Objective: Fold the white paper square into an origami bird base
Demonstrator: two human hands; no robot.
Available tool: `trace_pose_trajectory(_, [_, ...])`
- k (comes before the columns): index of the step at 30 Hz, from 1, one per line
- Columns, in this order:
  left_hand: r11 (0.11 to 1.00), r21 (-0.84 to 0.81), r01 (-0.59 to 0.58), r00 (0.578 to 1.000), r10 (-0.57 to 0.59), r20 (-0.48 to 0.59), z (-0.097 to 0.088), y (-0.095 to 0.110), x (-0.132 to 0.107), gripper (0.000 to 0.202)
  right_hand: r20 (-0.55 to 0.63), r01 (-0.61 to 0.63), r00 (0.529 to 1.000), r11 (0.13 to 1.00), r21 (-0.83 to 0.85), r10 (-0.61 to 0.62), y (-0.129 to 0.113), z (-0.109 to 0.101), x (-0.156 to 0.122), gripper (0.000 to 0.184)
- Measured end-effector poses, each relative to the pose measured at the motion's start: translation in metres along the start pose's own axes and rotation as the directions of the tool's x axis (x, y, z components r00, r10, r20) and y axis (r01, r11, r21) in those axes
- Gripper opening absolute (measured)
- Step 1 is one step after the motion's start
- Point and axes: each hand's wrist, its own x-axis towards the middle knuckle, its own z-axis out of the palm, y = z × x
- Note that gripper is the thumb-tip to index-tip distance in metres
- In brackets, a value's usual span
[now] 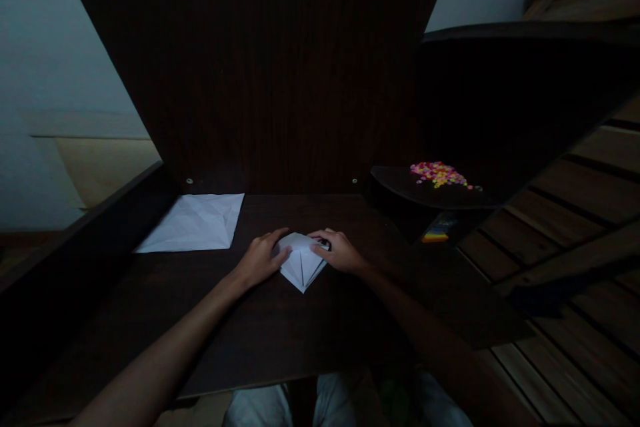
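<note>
A small folded white paper (301,265), pointed toward me, lies on the dark wooden desk (280,340). My left hand (261,257) rests on its left side, fingers curled and pressing the paper's upper left edge. My right hand (337,251) presses the paper's upper right edge, fingers bent down onto it. Both hands hold the paper flat against the desk from either side.
A larger creased white sheet (194,222) lies at the desk's back left. A dark side shelf (395,181) on the right carries a heap of small colourful pieces (437,173). A tall dark back panel (260,67) rises behind. Wooden slats (575,227) run at right.
</note>
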Motion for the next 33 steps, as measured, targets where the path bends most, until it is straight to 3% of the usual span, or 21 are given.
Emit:
trace_pose_trajectory(6, [0.994,-0.024,0.108,0.994,-0.109,-0.018,-0.001,0.005,0.001,0.050,-0.024,-0.073,0.997,0.989,0.127,0.077,-0.003,0.003,0.002,0.024])
trace_pose_trajectory(9, [0.989,-0.037,0.146,0.989,-0.146,-0.015,-0.001,0.003,0.001,0.050,-0.034,-0.067,0.997,0.991,0.114,0.072,-0.002,0.003,0.002,0.028])
trace_pose_trajectory(13, [0.983,-0.049,0.178,0.984,-0.179,-0.023,-0.002,0.001,0.002,0.047,-0.059,-0.069,0.996,0.997,0.046,0.072,-0.002,0.004,0.002,0.021])
trace_pose_trajectory(23, [0.975,-0.065,0.212,0.974,-0.216,-0.065,0.001,0.007,0.004,0.046,-0.081,-0.137,0.985,0.973,0.186,0.154,-0.010,0.008,0.002,0.016])
trace_pose_trajectory(33, [0.966,-0.051,0.252,0.967,-0.253,-0.010,0.004,0.012,0.003,0.046,-0.095,-0.184,0.979,0.983,-0.020,0.182,-0.018,0.009,0.002,0.005])
